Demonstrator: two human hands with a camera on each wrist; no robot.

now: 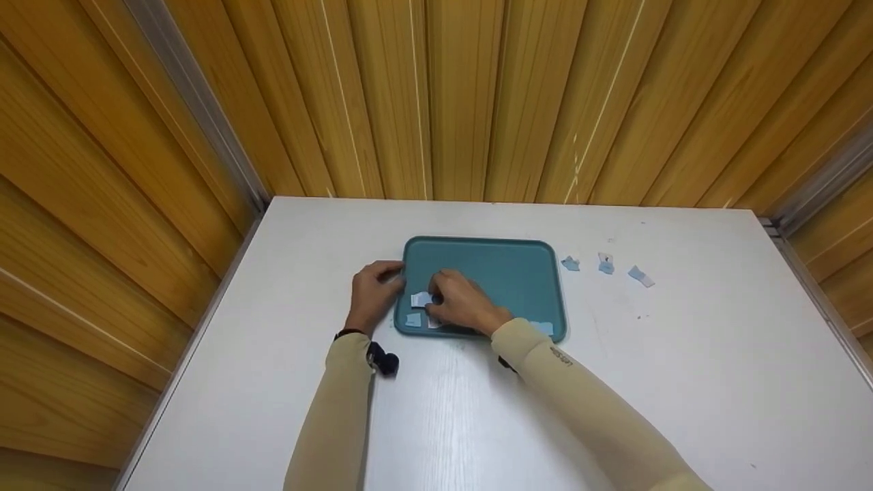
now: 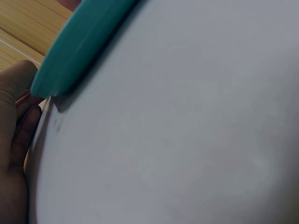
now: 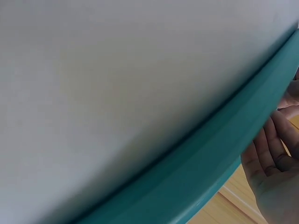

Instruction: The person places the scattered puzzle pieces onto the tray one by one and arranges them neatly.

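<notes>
On the white table lies a teal tray [image 1: 491, 262] with a raised rim. My left hand [image 1: 374, 293] rests at its left rim, thumb and forefinger touching it; the left wrist view shows the thumb [image 2: 21, 77] by the tray's corner. Over the tray's lower left my right hand [image 1: 464, 300] bends thumb and forefinger at the edge of a pale blue paper scrap [image 1: 421, 300], seemingly pinching it. Below it lie another blue scrap [image 1: 413, 320] and a whitish scrap [image 1: 434, 323] partly under the hand. The right wrist view hides the scraps behind the tray's side [image 3: 224, 135].
Right of the tray lie three loose blue and white scraps: one near the rim [image 1: 571, 263], one beyond it [image 1: 605, 263], one farthest right [image 1: 640, 275]. Another pale blue scrap [image 1: 543, 328] sits in the tray's lower right, by my right sleeve. Wood-look panels [image 1: 464, 102] stand behind the table.
</notes>
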